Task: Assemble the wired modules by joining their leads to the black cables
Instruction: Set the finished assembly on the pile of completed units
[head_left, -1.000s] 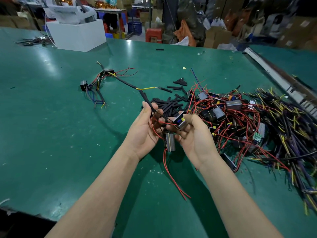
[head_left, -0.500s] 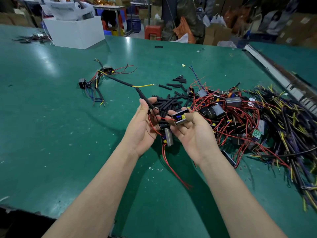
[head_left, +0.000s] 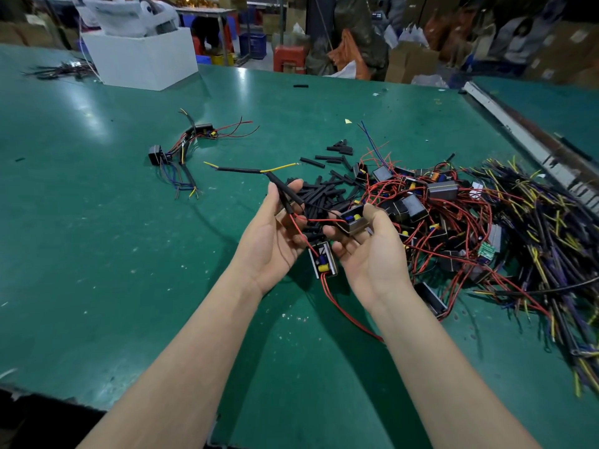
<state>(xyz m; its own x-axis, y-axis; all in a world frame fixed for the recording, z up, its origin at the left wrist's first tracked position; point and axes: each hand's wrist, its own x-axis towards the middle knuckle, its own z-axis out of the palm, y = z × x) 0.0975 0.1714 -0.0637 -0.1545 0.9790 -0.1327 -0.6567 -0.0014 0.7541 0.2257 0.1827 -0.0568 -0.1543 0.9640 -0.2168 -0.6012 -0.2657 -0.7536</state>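
Observation:
My left hand holds a black cable whose yellow-tipped ends stick out to the far left above the table. My right hand grips a small grey module with blue and yellow parts. Red leads run from that module to the cable in my left hand. A second module hangs between my palms, and its red leads trail toward me over the green table.
A heap of modules with red leads lies right of my hands, with a pile of black cables beyond it. Short black sleeves lie behind my hands. Finished assemblies rest at the left, a white box far back.
The cable's far end has lifted off the finished assemblies and swung toward me. The module in my right hand moved slightly right, and the hanging module turned to show its parts.

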